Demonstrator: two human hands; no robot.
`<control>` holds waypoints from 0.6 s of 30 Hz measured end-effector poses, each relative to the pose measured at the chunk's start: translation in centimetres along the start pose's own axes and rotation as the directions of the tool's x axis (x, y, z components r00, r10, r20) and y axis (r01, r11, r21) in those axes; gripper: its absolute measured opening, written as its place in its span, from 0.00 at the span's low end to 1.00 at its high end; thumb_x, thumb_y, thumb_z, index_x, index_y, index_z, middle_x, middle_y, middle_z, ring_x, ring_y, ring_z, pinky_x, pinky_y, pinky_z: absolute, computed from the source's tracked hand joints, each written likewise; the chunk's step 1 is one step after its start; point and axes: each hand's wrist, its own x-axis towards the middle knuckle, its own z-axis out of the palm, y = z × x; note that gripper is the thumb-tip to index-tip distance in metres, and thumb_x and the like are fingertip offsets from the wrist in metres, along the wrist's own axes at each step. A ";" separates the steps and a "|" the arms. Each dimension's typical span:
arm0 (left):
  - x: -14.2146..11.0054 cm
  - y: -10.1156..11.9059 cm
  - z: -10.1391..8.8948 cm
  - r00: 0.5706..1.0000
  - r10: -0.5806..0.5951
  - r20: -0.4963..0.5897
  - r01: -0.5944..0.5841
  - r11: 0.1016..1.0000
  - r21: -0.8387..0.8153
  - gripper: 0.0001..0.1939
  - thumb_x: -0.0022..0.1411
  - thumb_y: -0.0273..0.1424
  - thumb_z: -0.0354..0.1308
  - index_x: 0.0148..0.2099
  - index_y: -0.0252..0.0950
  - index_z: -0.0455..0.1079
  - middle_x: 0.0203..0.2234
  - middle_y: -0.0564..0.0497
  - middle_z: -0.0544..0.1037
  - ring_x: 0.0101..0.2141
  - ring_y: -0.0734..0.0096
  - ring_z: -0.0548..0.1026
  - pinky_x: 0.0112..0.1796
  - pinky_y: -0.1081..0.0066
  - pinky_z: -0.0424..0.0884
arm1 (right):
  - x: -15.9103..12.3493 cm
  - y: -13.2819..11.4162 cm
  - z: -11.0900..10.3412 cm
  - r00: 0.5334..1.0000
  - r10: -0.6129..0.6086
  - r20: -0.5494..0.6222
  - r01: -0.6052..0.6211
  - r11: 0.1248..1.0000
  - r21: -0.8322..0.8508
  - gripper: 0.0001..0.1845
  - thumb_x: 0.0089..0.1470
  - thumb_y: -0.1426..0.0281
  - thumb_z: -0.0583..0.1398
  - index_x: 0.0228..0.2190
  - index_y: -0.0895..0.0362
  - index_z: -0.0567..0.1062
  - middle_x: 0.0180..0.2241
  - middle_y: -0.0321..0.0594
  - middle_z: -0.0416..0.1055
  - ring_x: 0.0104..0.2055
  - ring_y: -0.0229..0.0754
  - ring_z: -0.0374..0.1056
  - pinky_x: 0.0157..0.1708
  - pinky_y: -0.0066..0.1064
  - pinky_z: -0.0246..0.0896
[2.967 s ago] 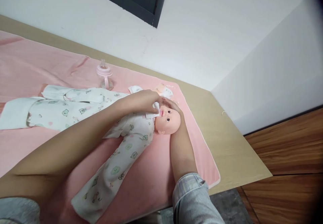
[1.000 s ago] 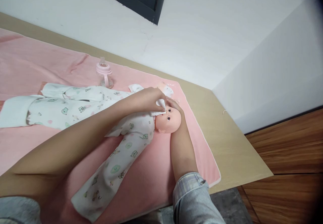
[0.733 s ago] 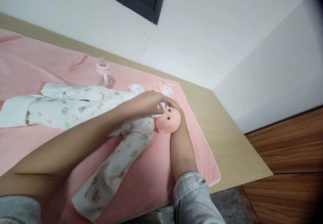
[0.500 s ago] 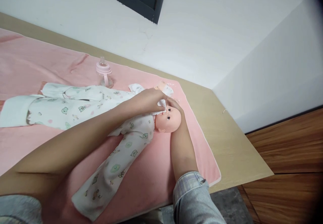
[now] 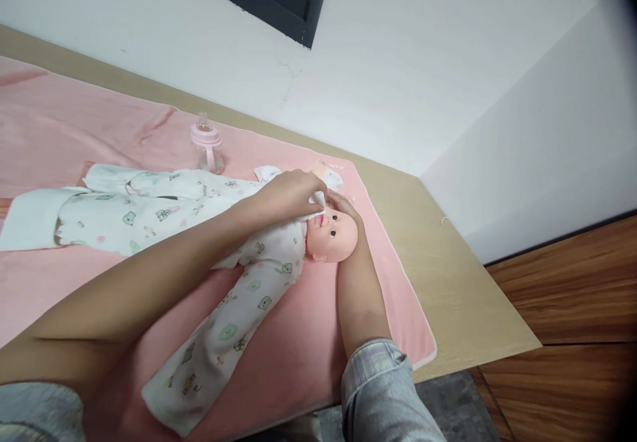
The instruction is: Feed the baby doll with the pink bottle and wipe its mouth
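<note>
In the head view, the left hand (image 5: pixel 293 193) is seen clamped on a soft white wipe (image 5: pixel 317 198), thumb and fingers pinched together, right at the mouth and cheek of a bald plastic doll (image 5: pixel 336 239) in white printed clothes. Around the far side of the head, the right hand (image 5: pixel 344 206) is laid; its fingers are partly hidden, so whether they are together or apart cannot be told. The crown is rested against that wrist.

A light touch is what seems called for here: the wipe is best held flat and bunched small, so the eyes aren't poked, and the head is best braced by the right hand so that it isn't rolled by the pressure.

As for places, the doll is laid on its back on a pink plush blanket (image 5: pixel 293 342), head near the right edge, face just beside the left fingertips. Past the legs, towards the far edge, a clear bottle with a pink collar and handle (image 5: pixel 206 138) is stood, well apart from both hands.
</note>
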 end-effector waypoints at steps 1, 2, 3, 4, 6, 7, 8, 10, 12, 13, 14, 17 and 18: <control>-0.1 -0.1 -0.3 1.000 -0.006 -0.002 0.006 1.000 -0.014 0.09 0.55 0.30 0.56 0.35 0.39 0.77 0.28 0.52 0.79 0.29 0.65 0.73 0.27 0.70 0.57 | -0.2 -0.1 0.1 1.000 0.005 0.009 -0.006 1.000 0.011 0.10 0.54 0.63 0.63 0.38 0.53 0.75 0.38 0.40 0.79 0.50 0.49 0.72 0.55 0.45 0.68; -0.2 -0.1 -0.7 1.000 -0.013 0.007 0.013 0.999 -0.032 0.09 0.55 0.31 0.56 0.36 0.39 0.78 0.29 0.52 0.79 0.30 0.65 0.74 0.28 0.71 0.58 | -0.3 -0.2 0.2 1.000 0.012 0.017 -0.013 1.000 0.020 0.10 0.55 0.62 0.63 0.38 0.53 0.75 0.38 0.40 0.79 0.51 0.49 0.72 0.56 0.45 0.68; -0.3 -0.1 -1.1 0.999 -0.021 0.026 0.023 0.998 -0.050 0.09 0.56 0.32 0.57 0.37 0.39 0.78 0.30 0.52 0.80 0.31 0.65 0.74 0.29 0.71 0.59 | -0.4 -0.3 0.3 1.000 0.020 0.023 -0.020 1.000 0.024 0.11 0.56 0.61 0.62 0.39 0.52 0.75 0.39 0.40 0.79 0.51 0.49 0.72 0.56 0.45 0.68; -0.5 -0.1 -1.5 0.998 -0.031 0.056 0.035 0.997 -0.068 0.10 0.56 0.32 0.57 0.38 0.39 0.78 0.31 0.53 0.80 0.32 0.65 0.75 0.30 0.71 0.60 | -0.5 -0.4 0.4 0.999 0.028 0.025 -0.029 0.999 0.020 0.11 0.57 0.60 0.62 0.39 0.52 0.75 0.39 0.39 0.79 0.52 0.49 0.71 0.56 0.45 0.69; -0.7 -0.1 -2.1 0.991 -0.043 0.123 0.056 0.993 -0.103 0.10 0.56 0.33 0.58 0.37 0.39 0.78 0.30 0.53 0.80 0.31 0.65 0.75 0.30 0.72 0.60 | -0.6 -0.6 0.5 0.999 0.039 0.024 -0.040 0.999 0.008 0.12 0.57 0.59 0.62 0.40 0.51 0.75 0.39 0.39 0.79 0.53 0.50 0.71 0.55 0.45 0.69; -0.7 -0.1 -2.3 0.987 -0.043 0.153 0.061 0.992 -0.114 0.09 0.56 0.33 0.58 0.37 0.39 0.78 0.29 0.53 0.80 0.30 0.66 0.75 0.29 0.72 0.60 | -0.6 -0.6 0.6 0.999 0.039 0.022 -0.039 0.999 0.005 0.12 0.57 0.59 0.62 0.41 0.51 0.75 0.40 0.39 0.78 0.54 0.50 0.71 0.55 0.45 0.70; -0.8 0.0 -2.4 0.983 -0.040 0.181 0.062 0.991 -0.117 0.09 0.56 0.34 0.58 0.36 0.39 0.78 0.28 0.53 0.79 0.29 0.66 0.74 0.29 0.72 0.60 | -0.6 -0.7 0.6 0.999 0.036 0.020 -0.036 0.999 0.007 0.13 0.56 0.59 0.62 0.41 0.52 0.75 0.40 0.40 0.78 0.54 0.51 0.71 0.55 0.45 0.70; -0.8 0.3 -2.4 0.973 -0.026 0.230 0.051 0.993 -0.103 0.09 0.56 0.33 0.58 0.36 0.39 0.78 0.28 0.53 0.79 0.28 0.66 0.74 0.28 0.72 0.60 | -0.4 -0.5 0.4 0.999 0.031 0.019 -0.031 0.999 0.014 0.14 0.57 0.59 0.62 0.42 0.52 0.75 0.40 0.40 0.79 0.54 0.51 0.71 0.55 0.45 0.70; -0.8 0.6 -2.2 0.967 -0.009 0.256 0.029 0.997 -0.076 0.10 0.55 0.31 0.58 0.37 0.39 0.79 0.28 0.52 0.79 0.28 0.66 0.73 0.28 0.72 0.60 | 0.2 -0.2 0.1 0.999 0.035 0.033 -0.036 0.999 0.027 0.14 0.57 0.59 0.62 0.42 0.52 0.75 0.41 0.40 0.79 0.54 0.51 0.71 0.55 0.45 0.70; -0.8 0.7 -2.0 0.965 0.000 0.261 0.018 0.998 -0.067 0.10 0.55 0.31 0.57 0.37 0.39 0.79 0.28 0.52 0.79 0.29 0.66 0.73 0.28 0.72 0.60 | 0.6 0.1 -0.2 0.998 0.038 0.049 -0.040 0.998 0.041 0.13 0.56 0.60 0.62 0.42 0.52 0.75 0.41 0.39 0.79 0.54 0.50 0.71 0.55 0.45 0.70; -0.7 0.7 -1.8 0.964 0.006 0.265 0.012 0.998 -0.063 0.11 0.55 0.30 0.57 0.38 0.39 0.79 0.29 0.52 0.79 0.29 0.66 0.74 0.28 0.72 0.60 | 1.0 0.4 -0.4 0.997 0.041 0.069 -0.045 0.997 0.061 0.13 0.56 0.60 0.62 0.42 0.52 0.75 0.42 0.39 0.79 0.54 0.50 0.71 0.55 0.45 0.70; -0.6 0.8 -1.1 0.963 -0.006 0.268 0.019 0.999 -0.048 0.12 0.55 0.29 0.56 0.38 0.40 0.80 0.29 0.51 0.79 0.30 0.64 0.74 0.30 0.71 0.62 | 2.0 1.2 -1.0 0.993 0.043 0.113 -0.056 0.992 0.113 0.14 0.55 0.61 0.62 0.43 0.51 0.74 0.45 0.37 0.78 0.55 0.48 0.71 0.54 0.43 0.70; -0.6 0.7 -1.0 0.963 -0.012 0.269 0.024 0.999 -0.042 0.12 0.54 0.29 0.57 0.38 0.40 0.80 0.29 0.51 0.79 0.30 0.64 0.74 0.31 0.71 0.62 | 2.1 1.3 -1.0 0.992 0.043 0.119 -0.057 0.992 0.117 0.15 0.55 0.60 0.62 0.44 0.51 0.74 0.46 0.37 0.78 0.55 0.47 0.71 0.55 0.42 0.70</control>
